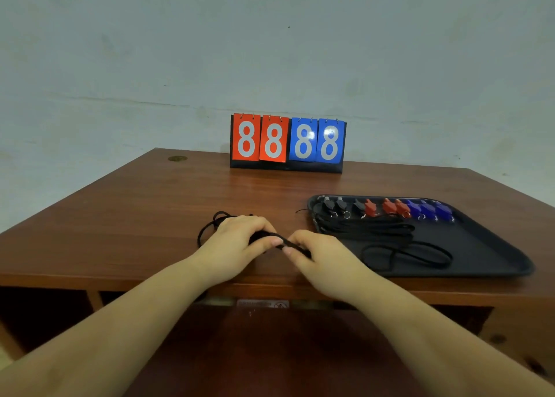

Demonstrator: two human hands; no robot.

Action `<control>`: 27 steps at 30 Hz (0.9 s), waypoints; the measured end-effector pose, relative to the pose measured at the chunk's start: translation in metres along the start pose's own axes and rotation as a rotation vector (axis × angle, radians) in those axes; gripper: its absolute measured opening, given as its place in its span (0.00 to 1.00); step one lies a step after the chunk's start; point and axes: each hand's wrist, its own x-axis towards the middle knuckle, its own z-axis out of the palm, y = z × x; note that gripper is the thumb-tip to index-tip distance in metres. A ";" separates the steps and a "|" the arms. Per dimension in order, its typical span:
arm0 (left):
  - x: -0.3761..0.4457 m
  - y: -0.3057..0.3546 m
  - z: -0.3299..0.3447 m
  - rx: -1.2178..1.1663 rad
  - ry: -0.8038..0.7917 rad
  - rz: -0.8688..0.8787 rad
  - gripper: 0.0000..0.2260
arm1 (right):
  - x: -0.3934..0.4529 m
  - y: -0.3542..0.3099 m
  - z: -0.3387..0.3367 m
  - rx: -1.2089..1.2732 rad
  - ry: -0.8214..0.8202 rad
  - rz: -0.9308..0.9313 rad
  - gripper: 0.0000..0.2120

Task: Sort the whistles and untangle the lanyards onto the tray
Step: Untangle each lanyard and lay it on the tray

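Black cord: a tangled lanyard (216,223) sits at frame centre on the wooden table (120,216), w/ both hands on it. Left hand (237,246) has fingers curled over the bunch, thumb and forefinger pinching the cord; right hand (318,257) pinches the same strand just beside it, fingertips nearly touching the left's. A loose loop trails out to the upper left of the left hand, lying on bare wood.

Right of the hands, the black tray (495,246) lies flat; its near-left edge is close to the right hand. Along the tray's far edge, whistles in a row by colour: black whistles (335,206) at left, red whistles (389,207) mid, blue whistles (428,209) at right. In front of them, straightened lanyards (366,227) lie bundled across the tray, plus one loose loop (405,254) nearer the front. Tray's right-front part is bare.

Table's left half is open wood out to its edge. The near table edge runs under both wrists. At the back edge, centre, a flip scoreboard (287,141) reads 88 red, 88 blue, against a pale wall (270,51).
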 end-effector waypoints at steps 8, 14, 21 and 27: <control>-0.010 -0.015 -0.010 -0.025 -0.004 -0.115 0.16 | -0.006 0.012 -0.023 0.050 -0.006 0.084 0.16; -0.005 -0.031 -0.009 0.303 -0.036 -0.212 0.12 | -0.015 0.024 -0.043 0.061 0.035 0.183 0.17; -0.009 0.026 -0.012 -0.007 0.238 -0.094 0.20 | -0.024 -0.002 -0.042 0.147 0.049 0.135 0.17; -0.035 0.057 -0.001 -0.418 0.111 -0.013 0.16 | -0.037 -0.033 -0.026 0.248 0.040 0.012 0.16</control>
